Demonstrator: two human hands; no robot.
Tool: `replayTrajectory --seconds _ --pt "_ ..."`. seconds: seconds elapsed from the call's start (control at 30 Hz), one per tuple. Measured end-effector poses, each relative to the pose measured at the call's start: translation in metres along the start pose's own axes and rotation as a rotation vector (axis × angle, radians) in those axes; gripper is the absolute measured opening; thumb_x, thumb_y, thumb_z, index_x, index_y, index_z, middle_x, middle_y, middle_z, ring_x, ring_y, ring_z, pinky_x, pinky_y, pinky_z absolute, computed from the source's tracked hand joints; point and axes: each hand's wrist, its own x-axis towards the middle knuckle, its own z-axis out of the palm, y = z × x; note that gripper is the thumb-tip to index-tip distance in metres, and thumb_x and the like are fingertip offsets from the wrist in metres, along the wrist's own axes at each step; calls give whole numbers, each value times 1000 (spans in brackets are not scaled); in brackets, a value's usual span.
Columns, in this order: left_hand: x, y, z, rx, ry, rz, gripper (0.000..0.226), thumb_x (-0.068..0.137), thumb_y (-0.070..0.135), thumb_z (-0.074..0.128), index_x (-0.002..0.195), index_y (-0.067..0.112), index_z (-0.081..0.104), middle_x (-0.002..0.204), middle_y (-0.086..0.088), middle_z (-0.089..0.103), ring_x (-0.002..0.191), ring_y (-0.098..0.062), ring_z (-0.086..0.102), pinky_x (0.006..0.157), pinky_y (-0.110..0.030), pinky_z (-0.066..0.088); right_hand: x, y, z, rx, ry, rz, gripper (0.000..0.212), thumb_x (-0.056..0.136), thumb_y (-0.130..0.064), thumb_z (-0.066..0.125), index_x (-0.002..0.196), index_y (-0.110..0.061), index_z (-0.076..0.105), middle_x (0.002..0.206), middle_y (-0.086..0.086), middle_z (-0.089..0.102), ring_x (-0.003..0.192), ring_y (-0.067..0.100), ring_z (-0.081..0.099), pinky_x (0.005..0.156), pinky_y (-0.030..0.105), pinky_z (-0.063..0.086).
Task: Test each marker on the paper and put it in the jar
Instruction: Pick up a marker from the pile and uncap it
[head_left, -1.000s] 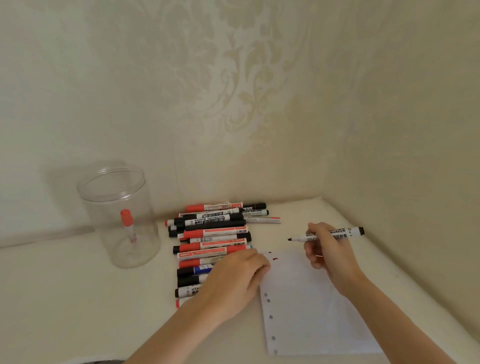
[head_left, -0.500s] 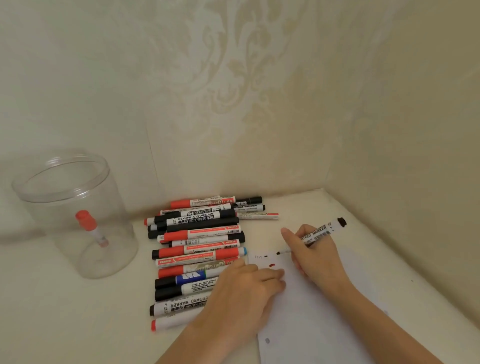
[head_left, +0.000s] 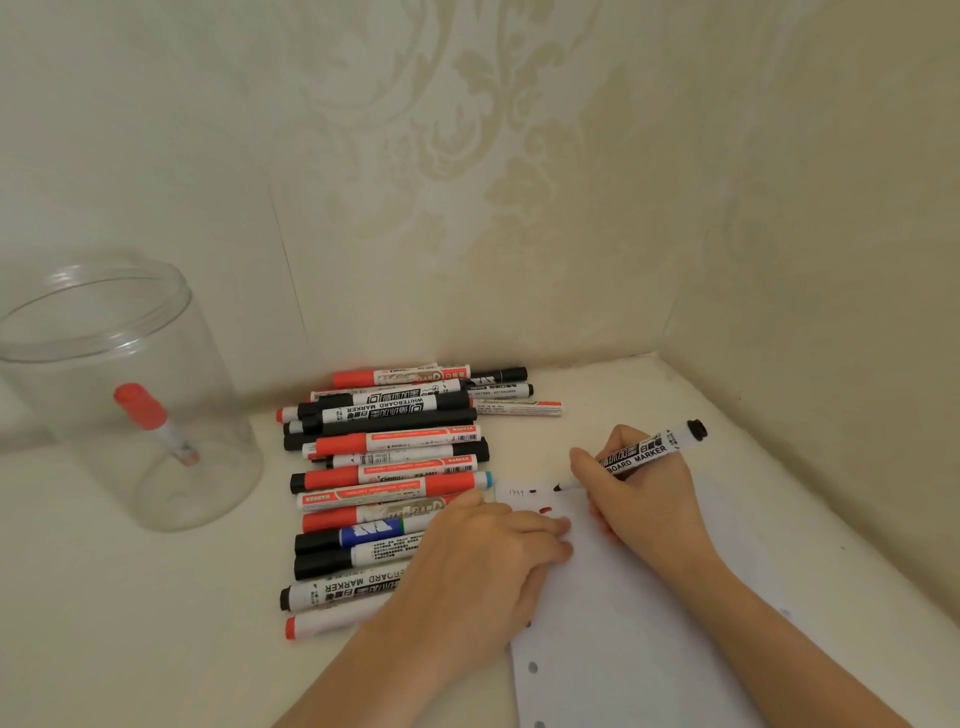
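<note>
Right hand (head_left: 649, 499) pinches the black marker (head_left: 641, 456), its tip at the paper (head_left: 649, 613); left hand (head_left: 483, 566) lies flat, pinning the sheet's edge. Head view: hard pressing could blot or shift the sheet. Walls close in right and behind; the jar (head_left: 124, 395) stands left beyond the marker pile (head_left: 389, 467), open tabletop around it.

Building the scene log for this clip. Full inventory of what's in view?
jar: one, clear plastic, open, far left on table.
marker in jar: one, red cap, leaning inside.
pile of markers: over a dozen, red, black, one blue, lying between jar and paper.
paper: one white punched sheet, red and dark marks near its top.
table: cream.
wall: patterned cream.
left hand: flat on paper's edge.
right hand: grips black marker, tip at paper.
</note>
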Motion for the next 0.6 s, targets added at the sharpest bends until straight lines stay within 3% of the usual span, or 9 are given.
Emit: replayTrajectory --seconds 0.4,0.6 --pt "0 1 0 -35 -6 -24 35 86 30 43 92 37 77 109 23 70 82 -1 68 73 -25 47 -2 -1 0 -44 10 -8 29 84 -12 66 64 -7 44 40 2 55 33 12 44 37 19 36" --pt "-2 -2 3 -39 -7 -61 34 85 30 43 92 36 76 109 24 70 88 1 67 75 -21 37 -2 -1 -2 -1 -3 10 31 83 -10 65 63 -10 41 39 4 54 33 16 43 37 20 35"
